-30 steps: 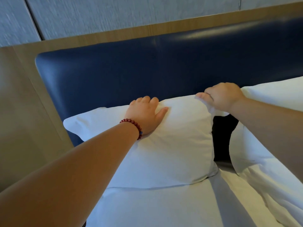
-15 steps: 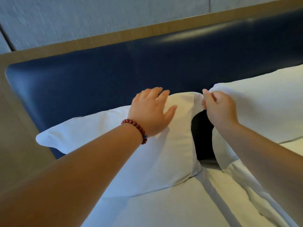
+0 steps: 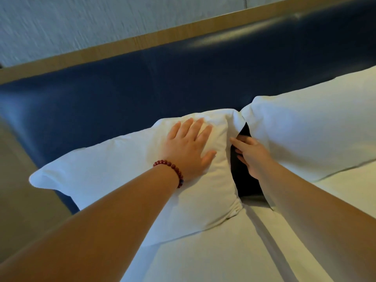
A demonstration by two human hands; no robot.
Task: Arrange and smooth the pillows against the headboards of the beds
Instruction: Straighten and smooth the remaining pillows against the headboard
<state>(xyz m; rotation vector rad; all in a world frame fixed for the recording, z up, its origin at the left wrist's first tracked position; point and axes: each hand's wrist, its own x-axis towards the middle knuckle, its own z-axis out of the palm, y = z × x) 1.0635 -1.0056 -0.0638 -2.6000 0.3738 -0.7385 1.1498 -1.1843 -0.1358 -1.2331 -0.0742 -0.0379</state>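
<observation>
Two white pillows lean against a dark blue padded headboard (image 3: 114, 98). My left hand (image 3: 188, 147), with a red bead bracelet on the wrist, lies flat and spread on the upper right part of the left pillow (image 3: 114, 169). My right hand (image 3: 250, 153) reaches into the dark gap between the pillows, fingers extended and touching the left pillow's right edge. The right pillow (image 3: 309, 131) stands just right of that hand. Neither hand grips anything that I can see.
A wooden frame (image 3: 142, 40) runs along the top of the headboard, with a grey textured wall (image 3: 101, 19) behind. White sheets (image 3: 213, 257) cover the two mattresses, with a seam running between them below the gap.
My left hand slid up and flattened on the left pillow. My right hand let go of the pillow corner and dropped into the gap. The view shifted right.
</observation>
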